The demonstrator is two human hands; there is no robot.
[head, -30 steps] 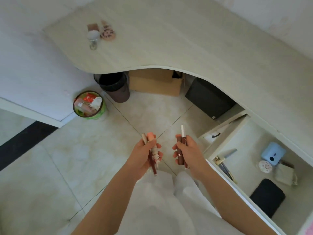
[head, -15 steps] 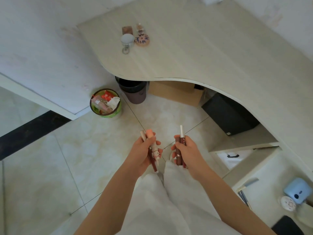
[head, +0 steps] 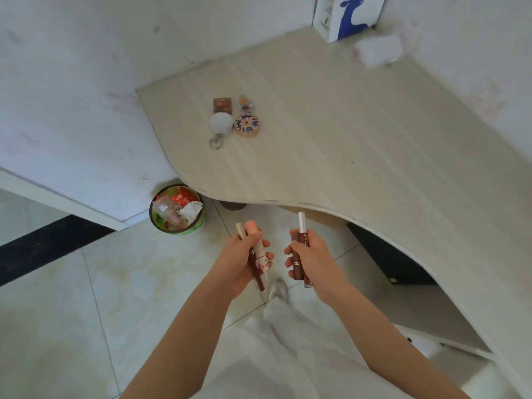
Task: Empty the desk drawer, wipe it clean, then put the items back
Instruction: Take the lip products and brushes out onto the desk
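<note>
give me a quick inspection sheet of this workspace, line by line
surface: pale wood desk, curved front edge
job's things: slim makeup tubes in left hand and right hand; round mirror, patterned round case and two small compacts on the desk; drawer barely in view
clutter: white and blue box, fluffy white thing at the desk's far end
grippers: both hands grip tubes
cables: nothing seen
surroundings: tiled floor, full waste bin, white walls

Bin (head: 177,208) on floor, left of desk (head: 359,145) edge.
</note>
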